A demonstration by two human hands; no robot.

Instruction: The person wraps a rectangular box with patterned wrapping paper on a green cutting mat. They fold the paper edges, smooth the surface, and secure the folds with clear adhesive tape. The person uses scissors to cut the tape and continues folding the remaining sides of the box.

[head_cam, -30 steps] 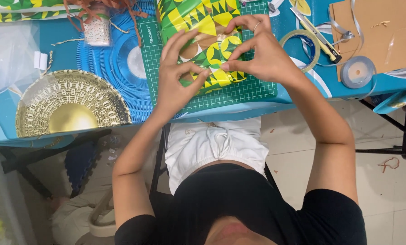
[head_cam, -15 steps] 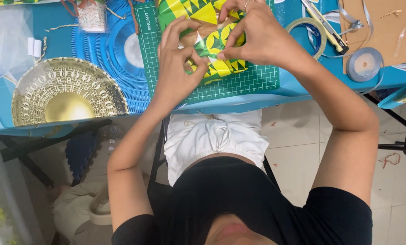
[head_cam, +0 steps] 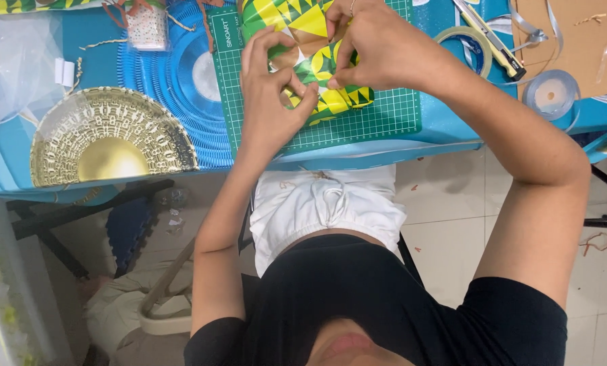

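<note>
A green and yellow triangle-patterned paper piece [head_cam: 317, 61] lies on a green cutting mat [head_cam: 358, 125] on the blue table. My left hand [head_cam: 269, 102] pinches the paper's near left part between thumb and fingers. My right hand [head_cam: 378, 47] presses and pinches the paper from the right, its fingertips meeting the left hand's near the paper's lower edge. Both hands cover much of the paper.
A gold decorative plate [head_cam: 107, 146] and a blue pleated paper plate [head_cam: 174, 81] lie left of the mat. A tape roll [head_cam: 470, 47], a utility knife [head_cam: 490, 37], a clear tape spool [head_cam: 551, 91] and brown cardboard [head_cam: 575, 34] lie to the right. The table edge [head_cam: 385, 152] is near my lap.
The view has shifted so the table sits higher in frame. Both hands have closed in together on the patterned paper, fingertips now pinching its lower part.
</note>
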